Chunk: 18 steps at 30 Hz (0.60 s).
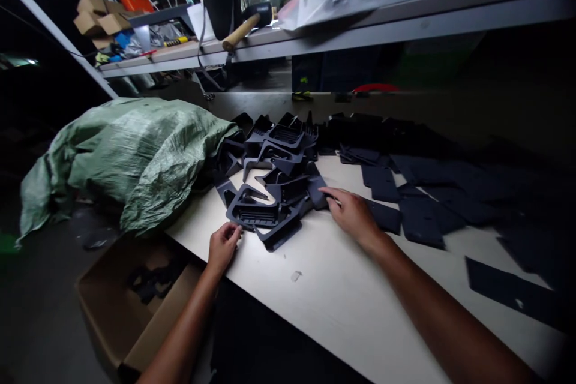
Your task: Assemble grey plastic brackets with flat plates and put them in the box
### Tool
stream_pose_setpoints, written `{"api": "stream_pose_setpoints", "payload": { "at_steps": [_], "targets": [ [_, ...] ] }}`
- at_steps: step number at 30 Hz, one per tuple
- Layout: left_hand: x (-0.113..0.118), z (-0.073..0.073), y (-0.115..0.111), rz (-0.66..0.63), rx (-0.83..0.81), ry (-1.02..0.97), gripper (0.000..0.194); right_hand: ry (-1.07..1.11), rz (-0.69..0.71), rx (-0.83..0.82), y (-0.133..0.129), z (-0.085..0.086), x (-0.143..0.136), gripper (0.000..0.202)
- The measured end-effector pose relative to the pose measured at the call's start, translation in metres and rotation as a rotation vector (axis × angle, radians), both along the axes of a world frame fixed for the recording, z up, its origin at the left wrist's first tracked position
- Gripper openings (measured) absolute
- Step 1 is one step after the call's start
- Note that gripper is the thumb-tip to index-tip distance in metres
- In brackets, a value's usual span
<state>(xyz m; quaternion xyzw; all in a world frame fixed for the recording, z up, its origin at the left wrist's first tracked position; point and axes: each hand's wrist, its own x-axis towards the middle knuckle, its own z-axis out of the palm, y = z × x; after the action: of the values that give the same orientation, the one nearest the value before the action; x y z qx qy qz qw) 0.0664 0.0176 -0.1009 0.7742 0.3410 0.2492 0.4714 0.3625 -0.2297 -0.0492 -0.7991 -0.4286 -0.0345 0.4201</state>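
Note:
A heap of black plastic frames (256, 214) with slotted grilles lies on the pale tabletop (315, 294). At the heap's near left edge is my left hand (224, 246), its fingers curled together close to the nearest frame. Whatever is between those fingertips is too small or hidden to make out. My right hand (353, 216) is at the heap's right side, with index finger and thumb pinching the edge of a black plastic part (317, 185). That part leans against other pieces. The undersides of both hands' fingers are partly hidden.
Flat black panels (420, 222) are spread over the right side. A green woven sack (135, 150) sits at the left, above a cardboard box (108, 312) holding some black pieces. Across the back runs a shelf (324, 42) with a mallet (243, 31) and plastic bags.

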Motion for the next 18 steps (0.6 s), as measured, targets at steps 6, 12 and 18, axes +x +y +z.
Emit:
{"api": "stream_pose_setpoints", "payload": {
  "at_steps": [6,12,18],
  "targets": [
    [-0.001,-0.004,0.002,0.003,0.022,-0.005,0.033,0.048,0.113,0.081,0.026,0.006,-0.023,0.028],
    [0.000,-0.005,0.001,0.012,0.027,0.004,0.033,0.090,0.013,0.290,0.022,0.034,-0.022,0.024],
    [-0.014,0.018,-0.015,-0.018,-0.038,0.017,0.033,0.434,-0.091,0.693,-0.020,0.077,-0.032,0.024]
  ]
}}
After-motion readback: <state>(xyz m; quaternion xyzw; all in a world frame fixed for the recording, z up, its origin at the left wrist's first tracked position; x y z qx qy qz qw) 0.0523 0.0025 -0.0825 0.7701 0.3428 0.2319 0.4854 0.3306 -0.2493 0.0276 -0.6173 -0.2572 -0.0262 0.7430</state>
